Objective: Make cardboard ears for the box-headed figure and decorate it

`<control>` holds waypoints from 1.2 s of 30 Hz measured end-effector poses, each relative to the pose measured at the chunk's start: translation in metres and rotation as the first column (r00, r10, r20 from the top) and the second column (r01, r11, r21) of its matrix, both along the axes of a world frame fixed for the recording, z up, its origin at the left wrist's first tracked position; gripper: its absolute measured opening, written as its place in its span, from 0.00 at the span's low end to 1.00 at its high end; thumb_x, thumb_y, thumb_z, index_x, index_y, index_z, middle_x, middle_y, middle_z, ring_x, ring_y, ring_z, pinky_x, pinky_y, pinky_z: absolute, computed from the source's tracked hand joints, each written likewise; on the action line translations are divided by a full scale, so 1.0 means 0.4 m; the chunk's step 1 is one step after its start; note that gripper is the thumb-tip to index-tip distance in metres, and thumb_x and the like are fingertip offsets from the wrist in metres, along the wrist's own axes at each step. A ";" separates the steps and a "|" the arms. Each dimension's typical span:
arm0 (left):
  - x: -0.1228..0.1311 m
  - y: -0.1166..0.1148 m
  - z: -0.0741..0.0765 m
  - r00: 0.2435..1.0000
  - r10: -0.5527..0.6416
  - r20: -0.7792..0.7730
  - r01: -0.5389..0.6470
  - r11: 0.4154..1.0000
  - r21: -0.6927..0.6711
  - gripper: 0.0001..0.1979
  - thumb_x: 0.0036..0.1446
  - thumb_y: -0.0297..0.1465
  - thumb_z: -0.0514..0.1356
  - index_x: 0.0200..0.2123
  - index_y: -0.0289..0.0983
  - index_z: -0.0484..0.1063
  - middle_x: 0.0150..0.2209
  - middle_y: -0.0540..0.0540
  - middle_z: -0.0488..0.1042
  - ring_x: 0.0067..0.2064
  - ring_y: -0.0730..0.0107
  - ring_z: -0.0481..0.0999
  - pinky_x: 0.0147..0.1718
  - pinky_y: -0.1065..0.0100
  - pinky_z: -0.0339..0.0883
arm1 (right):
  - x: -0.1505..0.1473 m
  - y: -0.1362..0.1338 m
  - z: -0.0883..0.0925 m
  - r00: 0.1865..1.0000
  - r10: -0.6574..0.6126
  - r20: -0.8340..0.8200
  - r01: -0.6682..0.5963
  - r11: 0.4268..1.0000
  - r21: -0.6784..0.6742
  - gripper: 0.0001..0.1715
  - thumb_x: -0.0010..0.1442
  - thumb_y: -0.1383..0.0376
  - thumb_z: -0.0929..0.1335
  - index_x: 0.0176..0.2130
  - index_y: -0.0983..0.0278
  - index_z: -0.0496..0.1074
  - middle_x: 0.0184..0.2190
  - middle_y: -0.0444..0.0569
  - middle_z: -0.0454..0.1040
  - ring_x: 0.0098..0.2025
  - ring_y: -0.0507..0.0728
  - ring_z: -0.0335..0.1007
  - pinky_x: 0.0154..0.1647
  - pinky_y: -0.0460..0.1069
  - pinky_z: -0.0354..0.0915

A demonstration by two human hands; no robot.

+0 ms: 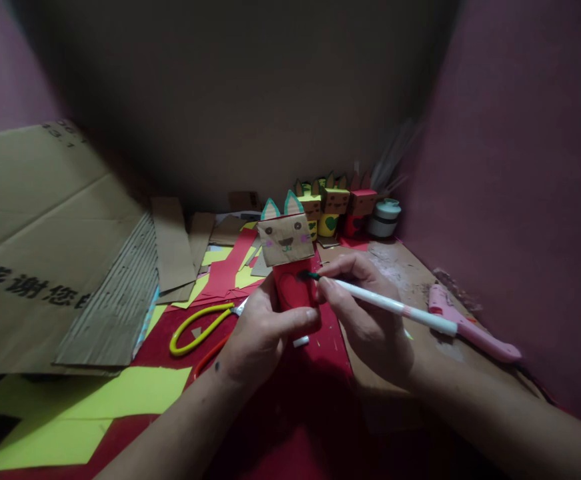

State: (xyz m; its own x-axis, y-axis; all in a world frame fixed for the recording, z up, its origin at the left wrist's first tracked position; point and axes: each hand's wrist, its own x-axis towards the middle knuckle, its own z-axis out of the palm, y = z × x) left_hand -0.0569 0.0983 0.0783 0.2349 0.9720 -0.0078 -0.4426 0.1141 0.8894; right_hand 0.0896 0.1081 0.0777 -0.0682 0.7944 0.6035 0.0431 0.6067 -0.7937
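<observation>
My left hand (265,327) is wrapped round the red body of a cardboard animal figure (286,243). The figure stands upright, with a square cardboard head, a drawn face and two pointed ears edged in teal. A heart outline (290,290) shows on its red front. Pinched in my right hand (365,307) is a white marker (395,307); its dark green tip meets the body at the heart's upper right, beside a dark patch. A small white cap-like piece (301,341) lies on the table below the figure.
Yellow-handled scissors (203,327) lie left of my left hand. Several similar figures (335,207) stand at the back, near a pale green jar (385,217). At right rests a pink glue gun (465,327). Cardboard (45,247) and yellow paper (120,393) fill the left side.
</observation>
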 end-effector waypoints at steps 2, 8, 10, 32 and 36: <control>0.001 -0.001 0.001 1.000 -0.002 -0.001 0.002 1.000 -0.007 0.22 0.43 0.27 0.74 0.42 0.37 0.73 0.38 0.46 0.76 0.38 0.63 0.75 0.37 0.65 0.70 | -0.001 0.000 -0.003 1.000 -0.006 -0.012 0.006 1.000 -0.004 0.04 0.63 0.69 0.69 0.37 0.59 0.70 0.24 0.38 0.71 0.23 0.49 0.66 0.23 0.45 0.63; 0.002 -0.002 0.006 0.999 0.014 -0.030 -0.013 0.999 0.039 0.19 0.42 0.26 0.74 0.39 0.37 0.74 0.34 0.48 0.74 0.35 0.66 0.73 0.35 0.67 0.68 | -0.002 -0.012 -0.005 0.999 -0.001 0.052 0.000 1.000 0.014 0.04 0.63 0.69 0.69 0.38 0.59 0.71 0.24 0.38 0.69 0.23 0.49 0.64 0.24 0.46 0.62; 0.001 -0.001 0.005 0.999 0.012 -0.033 -0.010 0.998 0.064 0.19 0.42 0.27 0.74 0.40 0.36 0.75 0.35 0.48 0.75 0.36 0.65 0.74 0.35 0.67 0.68 | -0.004 -0.014 -0.004 0.999 0.002 0.042 -0.003 1.000 0.024 0.04 0.63 0.69 0.69 0.38 0.59 0.70 0.23 0.37 0.68 0.22 0.49 0.63 0.23 0.46 0.61; -0.004 -0.002 -0.005 0.999 0.016 -0.044 -0.014 0.998 0.063 0.23 0.44 0.27 0.74 0.45 0.38 0.77 0.41 0.45 0.78 0.43 0.60 0.77 0.42 0.64 0.70 | -0.004 -0.019 -0.001 0.999 0.001 -0.033 0.000 0.999 0.044 0.06 0.63 0.70 0.69 0.38 0.58 0.71 0.23 0.38 0.67 0.23 0.50 0.62 0.24 0.47 0.61; -0.004 -0.003 -0.006 0.998 0.027 -0.058 -0.023 0.998 0.066 0.22 0.44 0.27 0.74 0.45 0.38 0.77 0.42 0.45 0.78 0.42 0.60 0.77 0.41 0.64 0.71 | -0.005 -0.019 0.000 0.999 -0.018 -0.030 0.019 0.999 0.039 0.06 0.63 0.70 0.69 0.37 0.58 0.70 0.22 0.38 0.66 0.23 0.51 0.62 0.23 0.47 0.61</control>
